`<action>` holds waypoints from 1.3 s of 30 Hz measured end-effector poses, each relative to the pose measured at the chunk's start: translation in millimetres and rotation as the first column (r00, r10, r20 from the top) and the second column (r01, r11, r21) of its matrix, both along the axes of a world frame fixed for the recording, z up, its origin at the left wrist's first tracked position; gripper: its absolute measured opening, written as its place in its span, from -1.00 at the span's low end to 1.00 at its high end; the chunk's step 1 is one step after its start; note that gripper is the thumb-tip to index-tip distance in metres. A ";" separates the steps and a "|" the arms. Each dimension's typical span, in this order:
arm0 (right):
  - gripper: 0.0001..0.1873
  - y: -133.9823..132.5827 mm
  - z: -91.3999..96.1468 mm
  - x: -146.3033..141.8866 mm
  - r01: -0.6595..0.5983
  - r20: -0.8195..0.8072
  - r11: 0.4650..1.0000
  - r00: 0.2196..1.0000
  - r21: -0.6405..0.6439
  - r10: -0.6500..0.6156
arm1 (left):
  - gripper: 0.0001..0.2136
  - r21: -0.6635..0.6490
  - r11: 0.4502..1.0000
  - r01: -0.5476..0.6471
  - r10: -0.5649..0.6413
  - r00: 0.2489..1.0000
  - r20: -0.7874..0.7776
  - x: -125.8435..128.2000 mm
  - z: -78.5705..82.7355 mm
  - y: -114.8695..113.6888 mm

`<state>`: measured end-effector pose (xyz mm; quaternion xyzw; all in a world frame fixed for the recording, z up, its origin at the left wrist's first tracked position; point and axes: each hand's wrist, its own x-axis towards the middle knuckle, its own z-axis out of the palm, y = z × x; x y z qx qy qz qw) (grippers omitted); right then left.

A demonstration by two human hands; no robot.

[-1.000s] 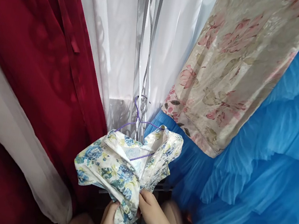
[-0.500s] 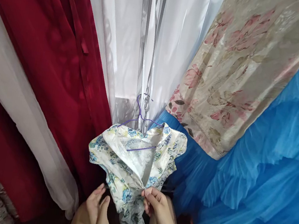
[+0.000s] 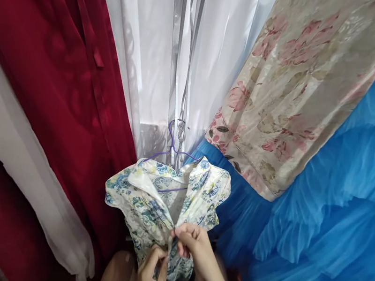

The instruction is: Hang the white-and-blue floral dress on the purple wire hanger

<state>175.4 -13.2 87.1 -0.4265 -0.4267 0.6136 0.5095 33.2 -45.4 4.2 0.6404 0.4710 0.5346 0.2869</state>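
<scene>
A white dress [image 3: 152,201] with blue and yellow flowers hangs on a purple wire hanger [image 3: 171,143], its front opening spread in a V. At the bottom of that V, my right hand [image 3: 189,240] pinches the edge of the opening between thumb and fingers. Lower and to the left, my left hand [image 3: 154,268] closes its fingertips on the dress's front edge. A zip or button at the pinch is too small to make out. The lower part of the dress falls between my knees, partly hidden by my hands.
Long dark red cloth [image 3: 69,55] and a pale sheer one [image 3: 40,193] hang on the left. Light metal bars [image 3: 185,64] stand in front of white cloth [image 3: 218,60]. A beige floral garment [image 3: 281,89] and blue ruffled tulle [image 3: 331,220] fill the right.
My left hand, open beside the dress before, has moved right and closed on its front edge. My right hand has risen slightly with the cloth still pinched.
</scene>
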 end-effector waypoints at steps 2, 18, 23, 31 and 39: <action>-0.66 20.4 25.6 0.3 0.031 -0.008 0.998 1.000 0.059 -0.030 | -0.79 0.014 0.999 0.043 -0.042 0.995 -0.092 -11.3 -0.1 2.3; -0.73 60.9 85.4 -19.4 0.227 -0.165 0.944 0.968 0.238 -0.191 | -0.92 0.058 0.982 0.181 -0.166 0.966 -0.196 -24.6 41.6 31.9; -0.77 46.5 93.9 -14.4 0.202 -0.059 0.922 0.979 0.331 -0.194 | -0.69 0.348 0.933 0.089 -0.045 0.990 -0.132 -13.5 147.2 83.3; -0.67 68.9 79.8 -2.1 0.188 0.061 0.886 0.970 0.425 -0.235 | -0.88 0.435 0.887 0.153 0.004 0.941 -0.339 8.3 193.0 113.6; -0.77 66.2 29.9 -9.0 0.171 0.137 0.946 0.967 0.276 -0.214 | -0.86 0.372 0.873 -0.315 0.221 0.936 0.273 -42.0 211.9 131.7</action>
